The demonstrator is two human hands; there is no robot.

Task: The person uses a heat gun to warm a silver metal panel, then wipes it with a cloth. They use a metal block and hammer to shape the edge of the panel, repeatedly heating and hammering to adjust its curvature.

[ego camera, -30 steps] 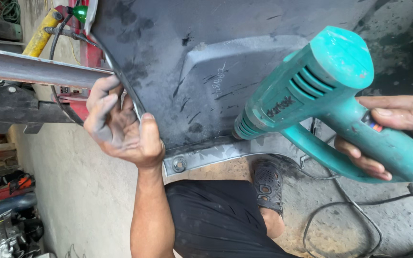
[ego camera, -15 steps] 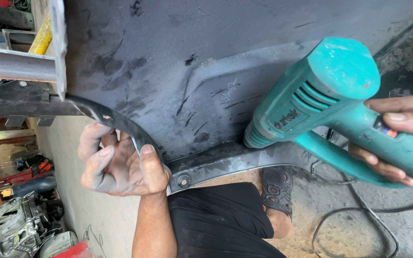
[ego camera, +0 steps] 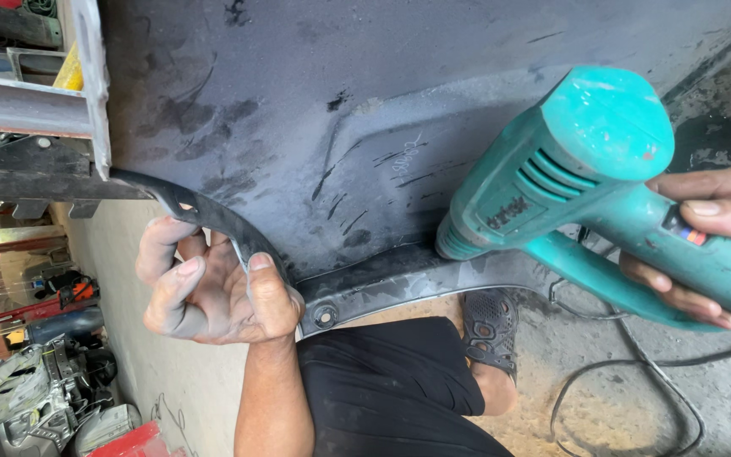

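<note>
Gripping the curved lip [ego camera: 213, 222] of a dark panel [ego camera: 298, 101] with the left hand [ego camera: 213, 292], fingers curled over the edge from one side and thumb pressed against it from the other. Wrapped around the handle of a teal heat gun [ego camera: 568, 178] with the right hand [ego camera: 695, 245], nozzle almost touching the panel's lower rim, just beside a raised moulding. Propped upright against a metal rack [ego camera: 27, 101] at the left, with the lower rim at about knee level and a bolt hole [ego camera: 325, 316] showing beside the wrist.

Likely hazards from here: scorching or sagging of the plastic if held too long on one spot with the nozzle this close; blistering rather than softening, given the thin rim. Burnt fingers on the left, should the hot air or the nozzle be swept along the rim toward that grip, bare as it is and not far off. Warping of the lip out of line if pulled hard while soft. Snagging on the cord [ego camera: 628, 389] looped on the floor just beside a sandal [ego camera: 488, 330], enough to jerk the gun against panel or leg. Slipping of the panel off the rack under a strong tug, with nothing visible clamping it.
</note>
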